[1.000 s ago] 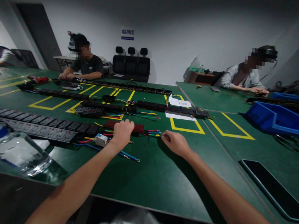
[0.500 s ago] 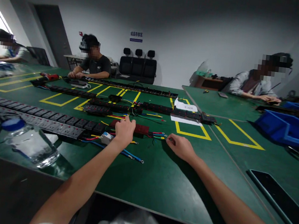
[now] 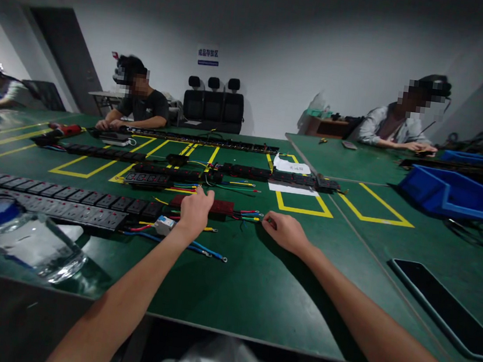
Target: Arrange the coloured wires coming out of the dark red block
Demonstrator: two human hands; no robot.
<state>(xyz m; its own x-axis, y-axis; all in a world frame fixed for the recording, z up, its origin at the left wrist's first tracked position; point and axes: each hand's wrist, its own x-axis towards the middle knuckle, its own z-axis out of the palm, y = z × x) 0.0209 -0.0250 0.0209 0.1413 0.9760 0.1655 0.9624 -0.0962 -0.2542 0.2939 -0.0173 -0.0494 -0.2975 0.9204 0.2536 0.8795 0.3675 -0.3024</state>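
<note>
My left hand [image 3: 196, 210] rests on the near edge of a dark red socket module [image 3: 220, 206] lying flat on the green table [image 3: 256, 277], fingers reaching forward over it. Red, blue and yellow wires [image 3: 250, 214] with ring terminals stick out of the module's right end. My right hand [image 3: 284, 231] lies with curled fingers at the tips of those wires; whether it pinches one I cannot tell. Loose blue and yellow wires [image 3: 209, 251] and a small white and blue part [image 3: 164, 225] lie just under my left wrist.
Long black power strips [image 3: 54, 199] lie at left, more strips [image 3: 172, 171] further back inside yellow floor-tape boxes. A clear water bottle [image 3: 27, 240] lies at near left. A blue bin [image 3: 451, 194] and a black tray [image 3: 446, 309] sit right. Three other people work at the far tables.
My left hand's fingers have opened and stretched forward over the red module. My right hand has stayed at the wire ends. The camera swung slightly.
</note>
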